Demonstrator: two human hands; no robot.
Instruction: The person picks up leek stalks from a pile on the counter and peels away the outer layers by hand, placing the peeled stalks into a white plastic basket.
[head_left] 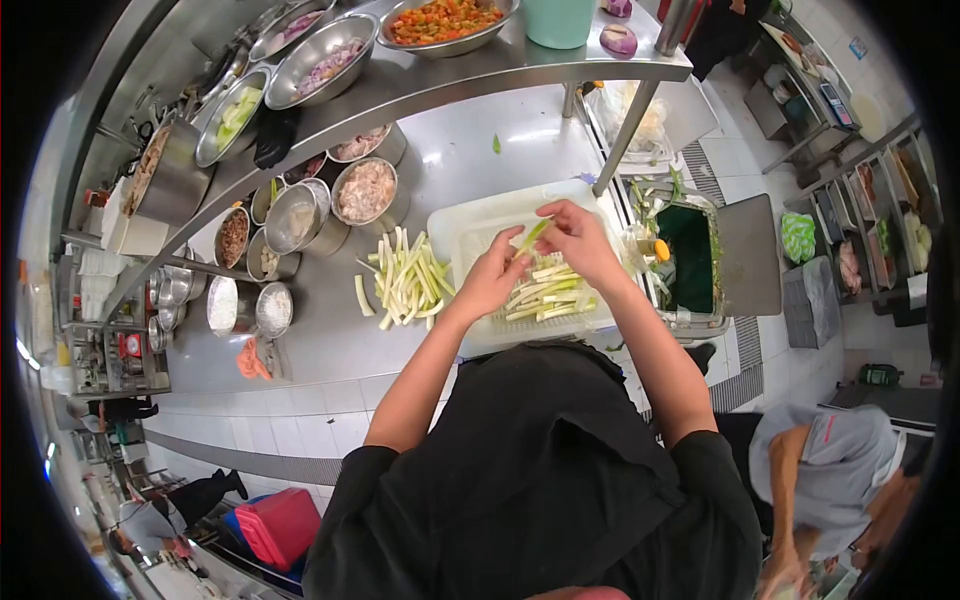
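Over the white plastic tray (440, 240), my left hand (488, 275) and my right hand (580, 245) meet around a short pale green celery stalk (531, 238). The fingers of both hands are closed on it, the left at its lower end and the right at its upper end. Below my right hand, more cut celery stalks (545, 300) lie in the tray on a ridged surface. Left of the tray, a loose pile of similar stalks (408, 280) rests on the steel table (350, 345).
Metal pots of minced meat (366, 190) and other ingredients crowd the table's left. An overhead steel shelf (480, 85) carries bowls and a green container (560, 22). Right of the tray stands a green-lined bin (690, 260) with trimmings. A person in grey (830, 465) works at lower right.
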